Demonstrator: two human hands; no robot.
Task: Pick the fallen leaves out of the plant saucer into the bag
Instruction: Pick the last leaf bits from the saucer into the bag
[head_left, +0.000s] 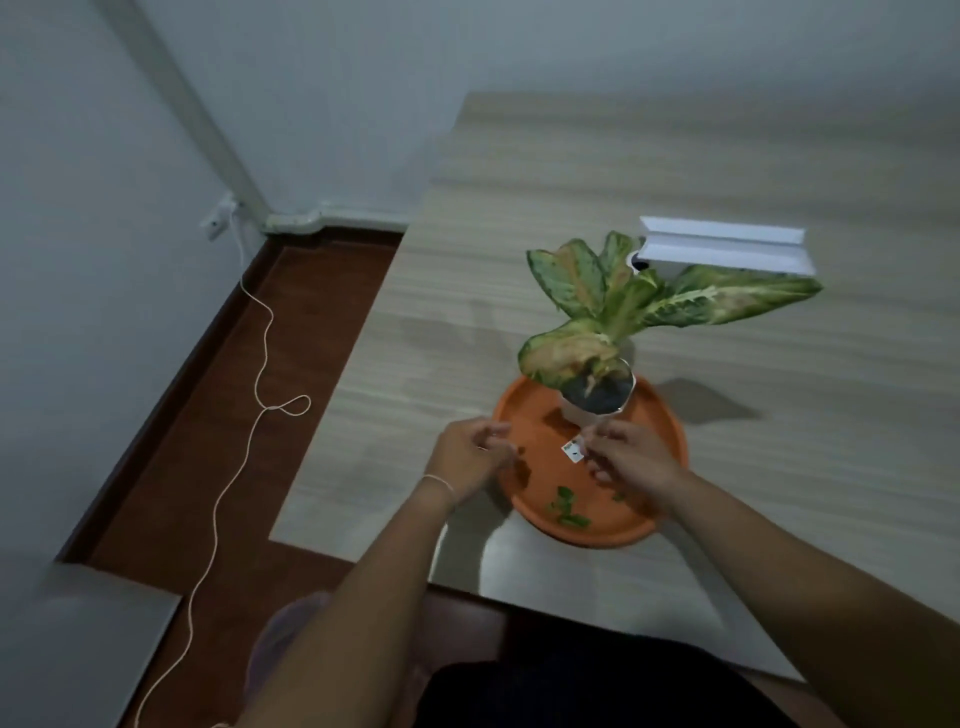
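Note:
An orange plant saucer (670, 415) sits near the table's front edge, with a white pot (576, 413) holding a variegated plant (613, 301) in its far half. Green fallen leaves (567, 510) lie in the saucer's near part, and brown leaf bits (522, 472) lie at its left. My left hand (470, 460) is at the saucer's left rim with its fingertips pinched together. My right hand (631, 460) hovers over the saucer's middle, pinching a thin clear bag (573, 450) with a small white label. The bag is barely visible between the two hands.
A white folded box (727, 247) lies on the wooden table (779, 467) behind the plant. To the left, the brown floor carries a white cord (260, 364) running from a wall socket. A pale round stool (280, 639) is below my arms.

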